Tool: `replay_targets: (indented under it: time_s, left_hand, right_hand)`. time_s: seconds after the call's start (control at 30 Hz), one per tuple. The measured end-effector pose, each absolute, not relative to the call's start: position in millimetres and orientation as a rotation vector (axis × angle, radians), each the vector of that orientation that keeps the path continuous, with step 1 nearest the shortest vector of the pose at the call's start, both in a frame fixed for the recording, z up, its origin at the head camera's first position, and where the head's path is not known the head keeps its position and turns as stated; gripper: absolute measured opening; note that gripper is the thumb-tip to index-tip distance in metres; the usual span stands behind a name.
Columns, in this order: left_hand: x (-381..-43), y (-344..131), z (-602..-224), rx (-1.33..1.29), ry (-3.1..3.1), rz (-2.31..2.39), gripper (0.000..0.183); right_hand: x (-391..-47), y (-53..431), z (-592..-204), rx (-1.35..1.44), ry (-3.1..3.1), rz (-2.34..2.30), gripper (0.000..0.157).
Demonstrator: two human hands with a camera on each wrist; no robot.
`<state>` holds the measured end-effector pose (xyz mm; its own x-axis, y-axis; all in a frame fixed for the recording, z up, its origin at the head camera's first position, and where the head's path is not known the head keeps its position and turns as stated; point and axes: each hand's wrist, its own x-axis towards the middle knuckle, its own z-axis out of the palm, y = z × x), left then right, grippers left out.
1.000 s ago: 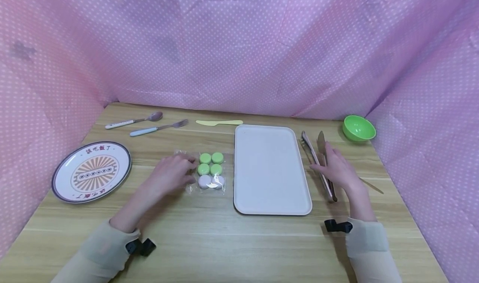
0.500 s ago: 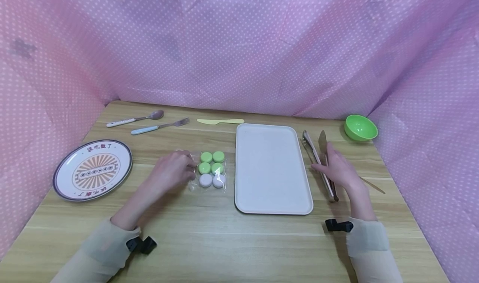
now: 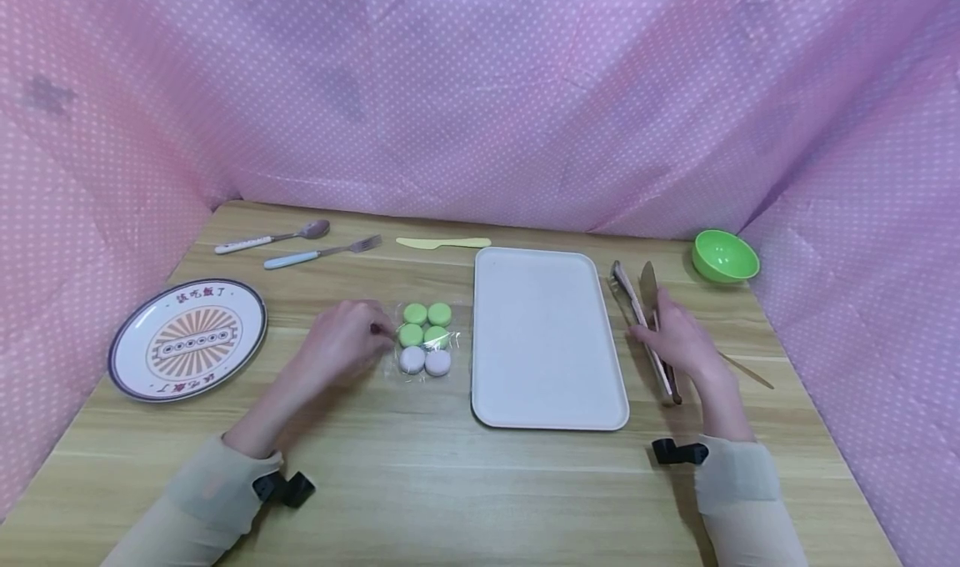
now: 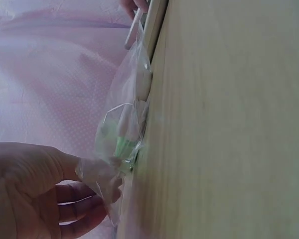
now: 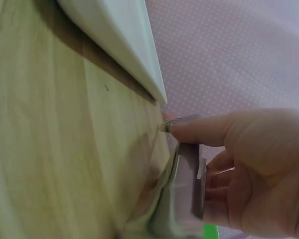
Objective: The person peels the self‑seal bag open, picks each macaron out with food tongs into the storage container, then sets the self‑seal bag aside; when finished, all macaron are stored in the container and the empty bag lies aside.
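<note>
In the head view, a clear plastic packet [image 3: 390, 375] lies left of the tray, with several green and pale lilac macarons [image 3: 415, 314] in it. My left hand [image 3: 341, 338] pinches the packet's left edge; the left wrist view shows the film [image 4: 102, 179] between thumb and fingers. On the tray's right side, my right hand [image 3: 682, 338] grips a pair of metal tongs [image 3: 633, 300] from above, thumb on one arm and fingers on the other. The tongs lie low at the table, their arms a little apart. Part of them is hidden under the hand.
A white rectangular tray [image 3: 547, 342] lies between the hands. Far left stands a patterned plate [image 3: 247, 342]. Along the back lie a spoon [image 3: 262, 240], a fork [image 3: 300, 258] and a yellow knife [image 3: 450, 243]. A green bowl [image 3: 723, 257] and a thin stick [image 3: 750, 373] are at right.
The left fingers have closed on the packet's edge, gathering its film. The right hand has squeezed the tongs' arms slightly closer together. The whole head view has shifted a little.
</note>
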<state>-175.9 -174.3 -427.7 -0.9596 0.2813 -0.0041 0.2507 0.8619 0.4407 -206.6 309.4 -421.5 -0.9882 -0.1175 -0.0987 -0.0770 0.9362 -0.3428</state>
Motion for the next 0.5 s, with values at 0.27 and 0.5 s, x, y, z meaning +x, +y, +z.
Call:
replay_targets:
  time_s: [0.27, 0.5]
  left_hand:
    - [-181.4, -176.4, -427.6, 0.406, 2.948, 0.757, 0.008]
    - [-183.0, -184.3, -424.5, 0.335, 2.889, 0.765, 0.005]
  right_hand:
    - [-203.4, 310.8, -407.1, -0.188, 3.013, -0.637, 0.058]
    - [-206.2, 277.4, -386.8, -0.324, 3.064, -0.724, 0.065]
